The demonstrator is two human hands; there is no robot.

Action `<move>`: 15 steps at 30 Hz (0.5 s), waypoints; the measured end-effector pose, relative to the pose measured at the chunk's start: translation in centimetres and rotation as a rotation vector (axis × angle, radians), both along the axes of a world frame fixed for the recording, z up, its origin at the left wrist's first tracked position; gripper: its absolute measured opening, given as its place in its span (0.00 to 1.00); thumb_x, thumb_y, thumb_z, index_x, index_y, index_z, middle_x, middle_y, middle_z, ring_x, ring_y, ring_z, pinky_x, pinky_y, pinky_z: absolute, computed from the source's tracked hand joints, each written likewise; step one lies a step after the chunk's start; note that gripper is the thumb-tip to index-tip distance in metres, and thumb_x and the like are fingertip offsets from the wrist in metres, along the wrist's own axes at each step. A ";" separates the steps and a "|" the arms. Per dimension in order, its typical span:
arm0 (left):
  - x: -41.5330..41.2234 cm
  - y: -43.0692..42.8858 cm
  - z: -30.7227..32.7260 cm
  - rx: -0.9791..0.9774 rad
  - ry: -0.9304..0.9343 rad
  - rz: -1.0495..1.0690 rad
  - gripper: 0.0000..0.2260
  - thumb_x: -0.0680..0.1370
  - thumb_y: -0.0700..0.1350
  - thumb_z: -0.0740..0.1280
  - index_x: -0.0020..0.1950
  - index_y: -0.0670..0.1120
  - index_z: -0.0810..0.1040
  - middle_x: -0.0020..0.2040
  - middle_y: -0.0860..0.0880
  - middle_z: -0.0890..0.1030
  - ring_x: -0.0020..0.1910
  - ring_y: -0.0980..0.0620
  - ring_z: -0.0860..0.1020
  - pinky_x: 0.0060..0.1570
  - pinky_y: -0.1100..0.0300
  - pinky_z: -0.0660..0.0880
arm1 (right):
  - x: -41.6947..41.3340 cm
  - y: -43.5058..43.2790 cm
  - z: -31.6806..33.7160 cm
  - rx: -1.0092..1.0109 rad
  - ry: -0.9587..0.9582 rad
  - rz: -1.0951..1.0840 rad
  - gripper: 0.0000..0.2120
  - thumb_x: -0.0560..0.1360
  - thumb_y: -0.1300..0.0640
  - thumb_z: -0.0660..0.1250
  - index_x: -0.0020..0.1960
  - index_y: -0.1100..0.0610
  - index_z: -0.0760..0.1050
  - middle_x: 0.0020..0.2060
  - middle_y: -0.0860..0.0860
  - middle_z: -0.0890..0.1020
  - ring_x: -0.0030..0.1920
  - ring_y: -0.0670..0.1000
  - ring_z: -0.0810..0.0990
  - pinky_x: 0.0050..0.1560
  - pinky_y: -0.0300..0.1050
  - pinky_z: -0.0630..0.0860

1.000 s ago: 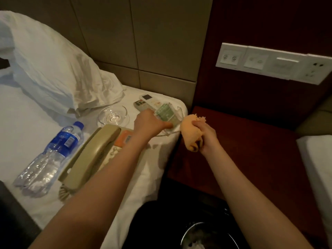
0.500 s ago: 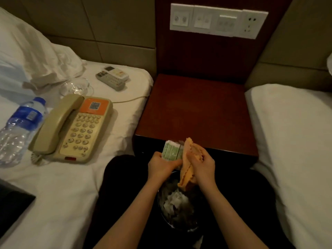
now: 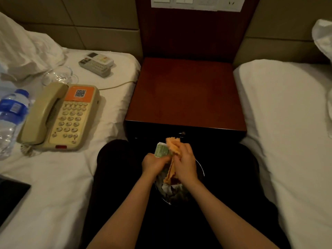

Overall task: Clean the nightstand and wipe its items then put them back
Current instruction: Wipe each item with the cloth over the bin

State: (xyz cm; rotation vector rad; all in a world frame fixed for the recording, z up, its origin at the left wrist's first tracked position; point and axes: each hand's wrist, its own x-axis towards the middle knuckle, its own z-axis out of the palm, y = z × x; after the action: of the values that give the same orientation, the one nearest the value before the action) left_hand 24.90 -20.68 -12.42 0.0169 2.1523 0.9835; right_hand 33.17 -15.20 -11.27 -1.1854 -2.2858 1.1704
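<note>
Left hand (image 3: 154,163): fingers curled round a green packet (image 3: 161,150), held upright over the bin (image 3: 200,174), just in front of the nightstand (image 3: 186,97). Right hand (image 3: 185,162): fingers closed on an orange cloth (image 3: 173,146) — cloth pressed against the packet's right side, tail hanging toward the bin. On the left bed (image 3: 53,177): phone (image 3: 61,117), 2 remotes (image 3: 97,63), glass dish (image 3: 59,75), bottle (image 3: 10,115) — all well apart from the hands.

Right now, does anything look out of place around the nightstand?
Yes. The phone, two remotes, glass dish and water bottle lie on the left bed, not on the nightstand, and the phone's cord trails across the sheet. Nothing looks spilled or broken.
</note>
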 end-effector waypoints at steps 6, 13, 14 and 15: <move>-0.2 0.1 0.2 0.087 -0.019 0.073 0.14 0.63 0.50 0.77 0.35 0.43 0.76 0.38 0.45 0.81 0.42 0.46 0.82 0.48 0.48 0.80 | 0.1 2.1 -0.4 -0.086 -0.052 -0.310 0.16 0.80 0.61 0.57 0.67 0.58 0.69 0.62 0.55 0.71 0.58 0.53 0.74 0.48 0.34 0.64; -0.3 0.0 -0.6 0.064 -0.022 0.011 0.34 0.51 0.60 0.75 0.49 0.40 0.78 0.47 0.44 0.82 0.46 0.46 0.81 0.48 0.50 0.80 | 0.4 2.5 -1.8 -0.201 -0.123 -0.428 0.15 0.80 0.60 0.56 0.66 0.58 0.71 0.61 0.56 0.73 0.58 0.55 0.75 0.51 0.42 0.69; -0.2 0.0 0.0 0.053 -0.001 -0.020 0.33 0.54 0.59 0.76 0.50 0.39 0.77 0.47 0.46 0.81 0.46 0.47 0.80 0.47 0.54 0.79 | 0.4 2.8 -1.4 -0.174 -0.052 -0.440 0.15 0.80 0.59 0.57 0.66 0.58 0.71 0.61 0.55 0.73 0.58 0.54 0.75 0.50 0.40 0.68; -0.1 -0.1 0.5 0.035 0.039 -0.062 0.28 0.58 0.55 0.77 0.50 0.40 0.75 0.46 0.47 0.79 0.46 0.48 0.79 0.44 0.57 0.76 | 0.1 3.0 -1.0 -0.117 0.003 -0.337 0.16 0.81 0.58 0.57 0.67 0.57 0.71 0.61 0.54 0.73 0.58 0.53 0.74 0.49 0.37 0.67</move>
State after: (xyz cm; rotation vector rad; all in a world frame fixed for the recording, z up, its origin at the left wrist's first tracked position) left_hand 24.80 -20.81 -11.94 0.1204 2.1567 0.9928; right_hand 33.32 -12.18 -12.28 -1.5373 -1.9351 1.1834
